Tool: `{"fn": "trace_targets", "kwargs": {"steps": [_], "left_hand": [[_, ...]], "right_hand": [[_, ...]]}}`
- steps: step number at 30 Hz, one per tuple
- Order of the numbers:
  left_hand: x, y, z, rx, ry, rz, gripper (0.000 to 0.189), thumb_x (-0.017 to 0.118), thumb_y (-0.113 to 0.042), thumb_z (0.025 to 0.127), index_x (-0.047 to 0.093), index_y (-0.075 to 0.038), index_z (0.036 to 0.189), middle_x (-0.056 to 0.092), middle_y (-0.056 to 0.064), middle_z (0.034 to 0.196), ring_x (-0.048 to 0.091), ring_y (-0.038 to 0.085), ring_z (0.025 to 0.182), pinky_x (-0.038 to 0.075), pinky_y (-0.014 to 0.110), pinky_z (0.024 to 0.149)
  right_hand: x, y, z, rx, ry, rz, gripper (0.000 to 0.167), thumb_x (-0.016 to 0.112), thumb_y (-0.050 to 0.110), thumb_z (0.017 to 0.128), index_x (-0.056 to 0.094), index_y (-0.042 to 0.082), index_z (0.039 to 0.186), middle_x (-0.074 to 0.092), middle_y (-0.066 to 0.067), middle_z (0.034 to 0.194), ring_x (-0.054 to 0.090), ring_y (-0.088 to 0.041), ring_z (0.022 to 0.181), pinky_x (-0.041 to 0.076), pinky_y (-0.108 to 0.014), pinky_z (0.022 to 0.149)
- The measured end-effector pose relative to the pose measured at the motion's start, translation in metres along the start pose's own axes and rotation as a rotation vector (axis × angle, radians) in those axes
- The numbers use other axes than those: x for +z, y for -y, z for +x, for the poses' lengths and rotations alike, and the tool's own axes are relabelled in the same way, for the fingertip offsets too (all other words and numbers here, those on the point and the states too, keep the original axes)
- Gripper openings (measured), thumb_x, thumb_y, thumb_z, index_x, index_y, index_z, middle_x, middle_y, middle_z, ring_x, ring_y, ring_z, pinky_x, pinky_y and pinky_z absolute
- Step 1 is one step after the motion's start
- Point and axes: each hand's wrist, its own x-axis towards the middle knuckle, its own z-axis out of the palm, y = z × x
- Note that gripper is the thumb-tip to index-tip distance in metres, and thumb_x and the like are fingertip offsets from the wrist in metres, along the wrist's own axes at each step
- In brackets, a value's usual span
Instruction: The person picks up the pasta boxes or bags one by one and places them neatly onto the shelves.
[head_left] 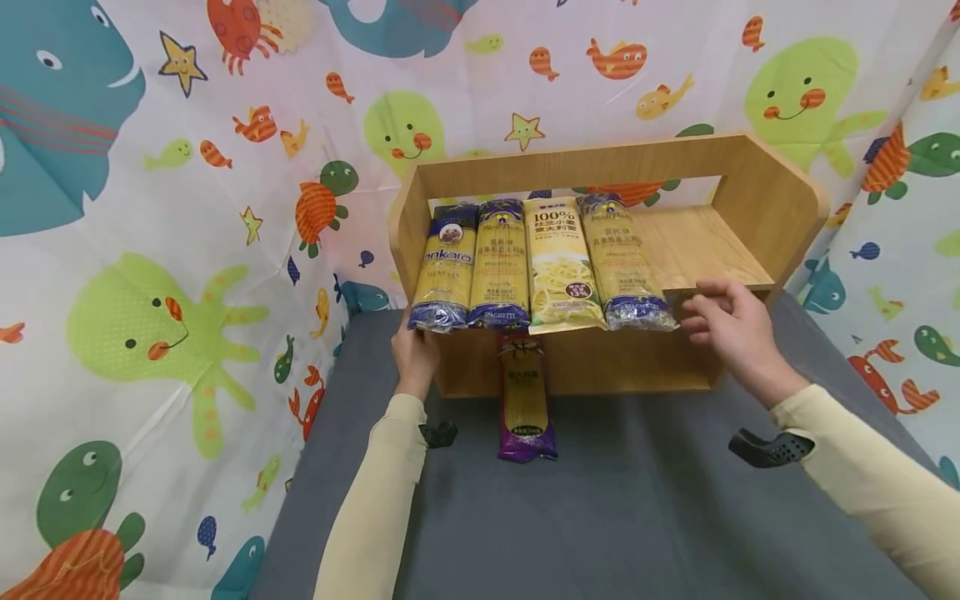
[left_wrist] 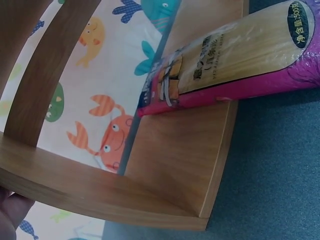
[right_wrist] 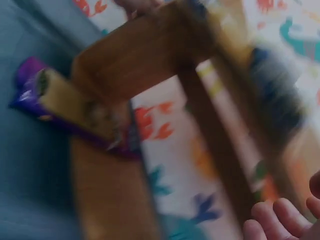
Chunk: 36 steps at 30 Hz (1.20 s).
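A two-level wooden shelf [head_left: 570,162] carries a row of noodle packs on its upper board. From the left lie an Ankara pasta pack [head_left: 447,271], a spaghetti pack [head_left: 501,267], a pale yellow noodle pack [head_left: 562,267] and another spaghetti pack [head_left: 626,262]. On the lower level, a purple noodle pack [head_left: 525,400] sticks out past the front edge. My left hand [head_left: 416,358] holds the shelf's left side panel, its fingers partly hidden. Loosely bent and holding nothing, my right hand [head_left: 731,329] is just right of the last spaghetti pack, by the upper board's front edge.
The shelf stands on a grey cloth surface [head_left: 585,508]. Behind and beside it hangs a white curtain [head_left: 315,75] printed with sea animals. The right part of the upper board [head_left: 701,242] shows bare wood. A black strap piece [head_left: 772,448] sits at the right wrist.
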Motion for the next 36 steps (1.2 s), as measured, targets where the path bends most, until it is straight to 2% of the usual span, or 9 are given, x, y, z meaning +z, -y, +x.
{"fn": "trace_targets", "kwargs": {"steps": [3,7,10,12,15,21,26,31,36], "left_hand": [[-0.001,0.000,0.002,-0.009,0.019,-0.005,0.040,0.049,-0.024,0.109,0.050,-0.014,0.147,0.067,0.018,0.135,0.071,0.038,0.107,0.058,0.053,0.091],[0.000,0.001,0.002,-0.020,0.034,-0.017,0.041,0.048,-0.024,0.109,0.049,-0.015,0.148,0.067,0.018,0.135,0.071,0.036,0.104,0.059,0.052,0.090],[0.001,0.001,0.002,-0.022,0.022,-0.026,0.040,0.049,-0.024,0.109,0.050,-0.015,0.147,0.067,0.017,0.135,0.071,0.036,0.103,0.058,0.052,0.091],[0.001,0.002,0.002,-0.022,0.016,-0.031,0.040,0.049,-0.024,0.108,0.050,-0.015,0.147,0.067,0.017,0.136,0.071,0.036,0.105,0.058,0.052,0.092],[0.001,0.002,0.003,-0.018,0.012,-0.037,0.040,0.049,-0.022,0.108,0.051,-0.015,0.147,0.066,0.017,0.137,0.070,0.036,0.111,0.057,0.052,0.094],[-0.002,0.002,0.002,-0.013,0.010,-0.042,0.039,0.049,-0.022,0.108,0.051,-0.015,0.147,0.068,0.017,0.135,0.071,0.036,0.108,0.059,0.052,0.090],[-0.003,0.002,0.002,-0.018,0.003,-0.039,0.039,0.050,-0.025,0.108,0.051,-0.015,0.146,0.068,0.017,0.133,0.072,0.035,0.105,0.060,0.051,0.088],[-0.004,0.001,0.002,-0.035,-0.003,-0.016,0.039,0.050,-0.025,0.108,0.051,-0.016,0.146,0.069,0.017,0.132,0.072,0.036,0.106,0.059,0.052,0.089],[-0.004,-0.002,0.001,-0.034,0.013,0.014,0.041,0.051,-0.026,0.108,0.050,-0.016,0.147,0.068,0.016,0.134,0.071,0.036,0.111,0.058,0.052,0.093]], "right_hand": [[0.012,-0.046,-0.009,0.056,-0.017,0.074,0.028,0.047,0.022,0.107,0.050,0.006,0.129,0.064,0.025,0.084,0.066,0.001,0.072,0.058,-0.022,0.064],[0.039,-0.091,-0.021,0.145,0.087,0.001,0.043,0.048,0.020,0.107,0.045,-0.008,0.139,0.068,0.003,0.094,0.063,-0.001,0.071,0.057,-0.025,0.062],[0.064,-0.110,-0.027,0.192,0.176,-0.012,0.049,0.050,0.016,0.106,0.039,-0.012,0.145,0.066,-0.015,0.105,0.062,-0.005,0.070,0.056,-0.027,0.061],[0.081,-0.118,-0.028,0.211,0.216,-0.002,0.051,0.052,0.013,0.105,0.037,-0.011,0.146,0.066,-0.017,0.105,0.062,-0.008,0.069,0.056,-0.030,0.059],[0.104,-0.123,-0.028,0.220,0.258,0.026,0.054,0.055,0.013,0.103,0.034,-0.011,0.147,0.067,-0.019,0.101,0.063,-0.012,0.070,0.058,-0.034,0.060],[0.144,-0.133,-0.017,0.219,0.230,0.107,0.072,0.068,0.024,0.094,0.032,-0.011,0.146,0.067,-0.028,0.097,0.067,-0.018,0.068,0.060,-0.037,0.059],[0.173,-0.131,-0.007,0.228,0.216,0.142,0.081,0.072,0.026,0.091,0.029,-0.011,0.150,0.064,-0.039,0.116,0.070,-0.022,0.077,0.061,-0.039,0.062],[0.202,-0.118,0.000,0.285,0.197,0.120,0.079,0.070,0.021,0.093,0.029,-0.006,0.155,0.060,-0.037,0.131,0.069,-0.026,0.090,0.061,-0.039,0.069],[0.226,-0.114,0.005,0.270,0.184,0.082,0.071,0.069,0.019,0.091,0.038,-0.006,0.151,0.055,-0.035,0.139,0.067,-0.041,0.108,0.061,-0.041,0.066]]}}
